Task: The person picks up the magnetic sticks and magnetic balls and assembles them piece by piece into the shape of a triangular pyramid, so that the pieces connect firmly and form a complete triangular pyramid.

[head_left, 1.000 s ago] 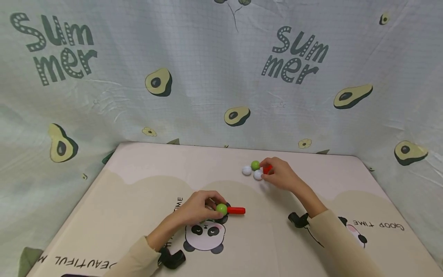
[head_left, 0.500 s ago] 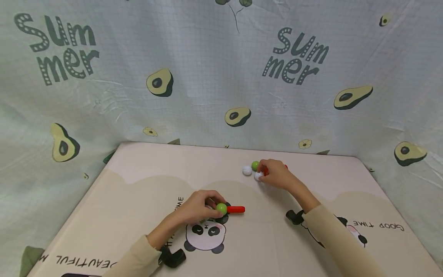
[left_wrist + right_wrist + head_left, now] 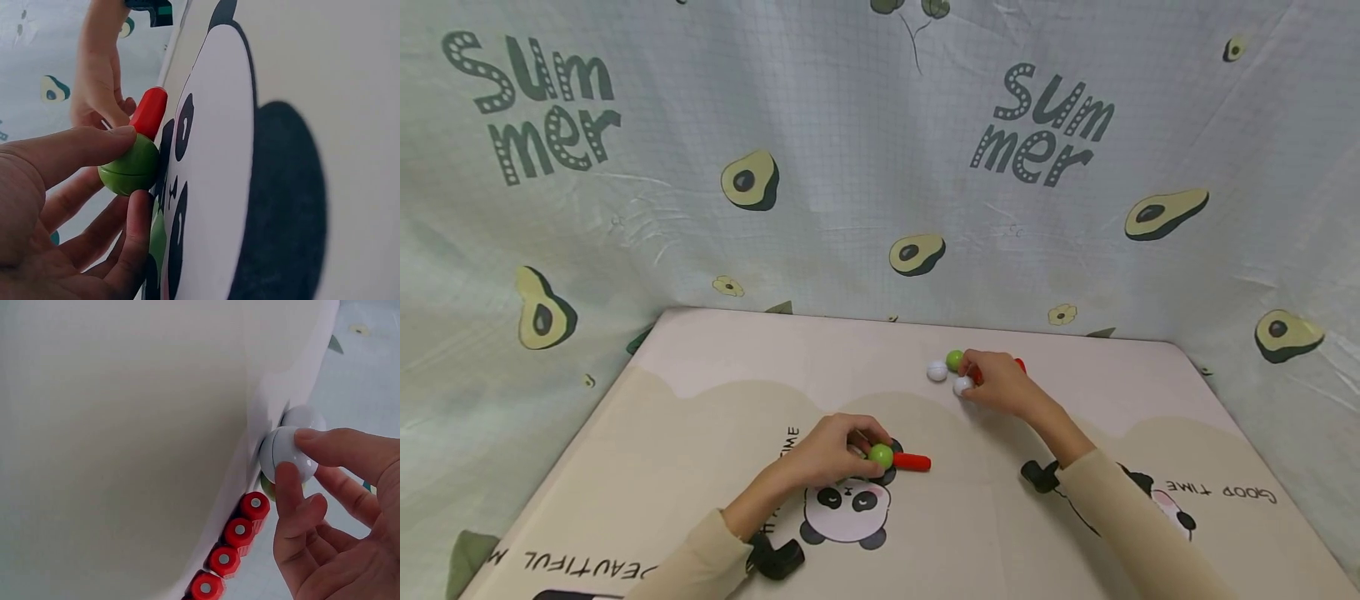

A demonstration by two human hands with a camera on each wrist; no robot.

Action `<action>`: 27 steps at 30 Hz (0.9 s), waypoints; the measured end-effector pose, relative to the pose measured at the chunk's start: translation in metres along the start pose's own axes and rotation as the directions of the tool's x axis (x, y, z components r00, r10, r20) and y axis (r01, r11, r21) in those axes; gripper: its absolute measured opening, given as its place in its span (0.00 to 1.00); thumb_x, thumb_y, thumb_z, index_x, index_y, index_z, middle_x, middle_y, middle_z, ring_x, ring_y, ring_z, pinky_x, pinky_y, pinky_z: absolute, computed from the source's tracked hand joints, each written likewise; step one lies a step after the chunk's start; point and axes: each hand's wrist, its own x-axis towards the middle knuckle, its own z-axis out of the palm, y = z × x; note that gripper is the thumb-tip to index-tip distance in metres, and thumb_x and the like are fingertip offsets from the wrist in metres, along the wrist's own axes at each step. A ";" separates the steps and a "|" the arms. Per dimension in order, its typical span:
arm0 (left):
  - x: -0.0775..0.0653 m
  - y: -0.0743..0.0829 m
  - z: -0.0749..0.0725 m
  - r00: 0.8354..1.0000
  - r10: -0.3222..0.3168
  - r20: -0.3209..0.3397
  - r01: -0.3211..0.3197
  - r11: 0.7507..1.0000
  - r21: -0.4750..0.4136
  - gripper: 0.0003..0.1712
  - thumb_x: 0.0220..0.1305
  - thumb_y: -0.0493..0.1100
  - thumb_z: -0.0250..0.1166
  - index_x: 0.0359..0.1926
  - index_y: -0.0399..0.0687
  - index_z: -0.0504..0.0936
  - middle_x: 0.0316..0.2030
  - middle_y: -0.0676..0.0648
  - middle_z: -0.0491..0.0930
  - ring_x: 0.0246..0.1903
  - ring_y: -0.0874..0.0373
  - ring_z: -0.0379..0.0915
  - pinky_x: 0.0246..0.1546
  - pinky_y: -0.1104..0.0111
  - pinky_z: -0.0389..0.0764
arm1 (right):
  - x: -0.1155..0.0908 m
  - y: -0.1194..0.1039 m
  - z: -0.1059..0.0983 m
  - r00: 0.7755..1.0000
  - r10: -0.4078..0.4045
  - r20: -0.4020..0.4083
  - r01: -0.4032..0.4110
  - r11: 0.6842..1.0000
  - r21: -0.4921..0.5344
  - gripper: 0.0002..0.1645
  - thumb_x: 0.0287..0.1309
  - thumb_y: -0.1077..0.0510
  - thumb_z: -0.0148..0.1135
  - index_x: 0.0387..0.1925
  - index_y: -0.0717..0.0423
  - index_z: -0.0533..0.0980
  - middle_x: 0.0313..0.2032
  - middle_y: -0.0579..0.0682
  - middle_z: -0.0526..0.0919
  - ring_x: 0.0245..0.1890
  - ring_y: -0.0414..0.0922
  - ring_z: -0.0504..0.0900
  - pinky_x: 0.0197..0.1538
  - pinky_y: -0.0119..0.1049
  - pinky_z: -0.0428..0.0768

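In the head view, my left hand (image 3: 833, 452) pinches a green ball (image 3: 881, 456) between thumb and fingers, low over the printed panda. A red rod (image 3: 913, 462) sticks out from the ball's right side, its end against the ball. Farther back, my right hand (image 3: 1000, 382) holds a glossy white ball (image 3: 289, 454) with thumb and fingertip; a seam runs around that ball. Beside it are a second white ball (image 3: 937, 371) and another green ball (image 3: 954, 360), partly hidden in the right wrist view. Several red rods (image 3: 239, 531) with grey round spots on their ends lie in a row below this hand.
A pale mat (image 3: 700, 467) with printed pandas and lettering covers the table. Behind it hangs a cloth (image 3: 820, 208) with avocado prints. Black devices sit at both wrists. A dark-edged object (image 3: 572, 595) shows at the bottom left edge.
My right hand has come slightly nearer and lower, from over the red rods to the nearer white ball. My left hand has kept its pinch on the green ball, almost still.
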 end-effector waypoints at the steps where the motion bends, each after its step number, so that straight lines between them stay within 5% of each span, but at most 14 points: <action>1: 0.000 0.000 0.000 1.000 0.000 0.002 0.000 1.000 -0.002 0.18 0.57 0.38 0.75 0.50 0.43 0.86 0.43 0.45 0.84 0.42 0.57 0.80 0.41 0.76 0.80 | 0.000 0.000 0.000 1.000 0.001 0.000 -0.001 1.000 0.004 0.14 0.59 0.61 0.72 0.44 0.56 0.78 0.37 0.53 0.83 0.35 0.46 0.76 0.39 0.36 0.78; 11: 0.000 -0.004 0.000 1.000 0.012 0.007 -0.012 1.000 0.002 0.17 0.59 0.39 0.74 0.50 0.44 0.85 0.43 0.46 0.84 0.41 0.59 0.80 0.42 0.75 0.80 | -0.009 -0.001 -0.001 0.999 -0.035 -0.013 0.035 0.999 0.020 0.16 0.59 0.62 0.71 0.48 0.59 0.79 0.37 0.51 0.83 0.36 0.44 0.76 0.41 0.36 0.78; 18: 0.002 -0.004 0.001 1.000 0.003 -0.011 -0.003 1.000 0.003 0.15 0.60 0.38 0.71 0.49 0.47 0.85 0.43 0.48 0.84 0.40 0.59 0.79 0.40 0.73 0.80 | -0.030 -0.010 -0.008 0.994 -0.104 -0.033 0.106 0.993 0.055 0.17 0.57 0.60 0.73 0.48 0.57 0.81 0.41 0.50 0.86 0.35 0.41 0.79 0.41 0.34 0.80; 27: 0.002 -0.001 0.002 1.000 -0.013 -0.011 0.013 1.000 0.001 0.15 0.60 0.38 0.71 0.49 0.47 0.85 0.42 0.48 0.83 0.40 0.58 0.79 0.39 0.73 0.79 | -0.056 -0.025 -0.008 0.995 -0.099 0.003 0.098 0.987 0.130 0.20 0.58 0.59 0.74 0.51 0.56 0.81 0.46 0.48 0.86 0.34 0.38 0.81 0.35 0.30 0.81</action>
